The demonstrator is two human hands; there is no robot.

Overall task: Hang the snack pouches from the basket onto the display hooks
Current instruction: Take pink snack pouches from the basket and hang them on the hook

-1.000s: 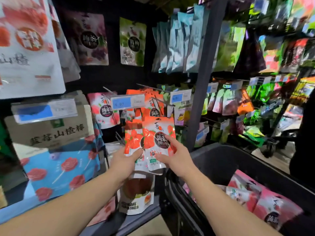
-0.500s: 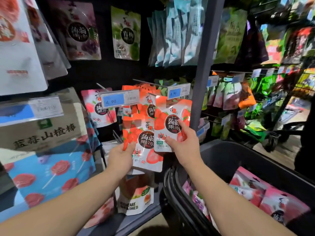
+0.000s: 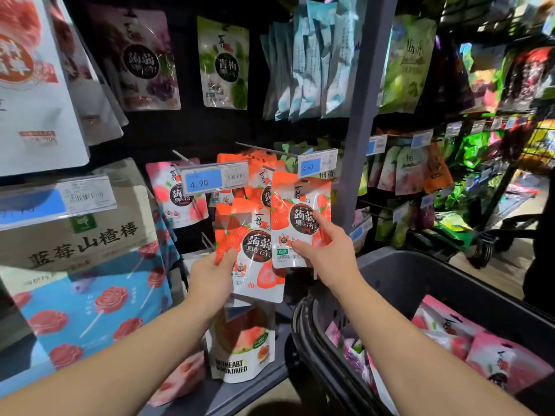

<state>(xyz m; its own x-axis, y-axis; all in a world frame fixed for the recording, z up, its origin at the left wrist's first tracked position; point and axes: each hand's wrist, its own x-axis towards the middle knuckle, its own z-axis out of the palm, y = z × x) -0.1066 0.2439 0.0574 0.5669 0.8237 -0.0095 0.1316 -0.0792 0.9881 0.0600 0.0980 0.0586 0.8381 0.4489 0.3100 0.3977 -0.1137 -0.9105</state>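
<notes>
My right hand (image 3: 326,252) pinches the lower edge of an orange strawberry snack pouch (image 3: 300,211), raised so its top sits just under the tip of a display hook (image 3: 264,148) with orange pouches hanging behind. My left hand (image 3: 214,274) grips the left edge of a second, matching orange pouch (image 3: 255,250), held lower and partly behind the first. The dark basket (image 3: 420,274) at lower right holds several pink pouches (image 3: 480,349).
Price tags (image 3: 214,178) reading 4.90 hang at the hook ends. A pink pouch (image 3: 175,193) hangs to the left. Boxes with rose lollipops (image 3: 90,295) fill the left shelf. A grey upright post (image 3: 357,115) stands right of the hook. A guava pouch (image 3: 243,343) stands below.
Both hands have risen with the pouches. The right pouch has separated from the left one and moved up to the right, close to the hook and price tag.
</notes>
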